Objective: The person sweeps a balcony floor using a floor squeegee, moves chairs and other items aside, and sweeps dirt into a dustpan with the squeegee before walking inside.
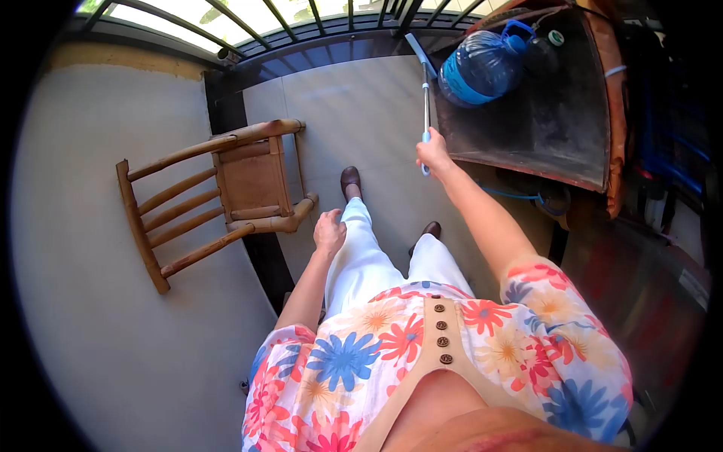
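Note:
My right hand [433, 152] is closed round the light blue handle of a squeegee [426, 105], held out ahead of me. Its pale blue head [420, 54] points away, close to the dark railing base and the left edge of a cabinet top. My left hand [329, 230] hangs beside my thigh with loosely bent fingers and holds nothing that I can see. Nearest to that hand is a small bamboo chair [252, 181], just to its left.
A large clear water bottle [482, 68] with a blue label stands on the dark cabinet top [542, 143], beside a dark bottle [544, 54]. A barred railing [316, 19] runs along the far side. Tiled floor [331, 98] lies ahead, a pale wall [113, 324] at left.

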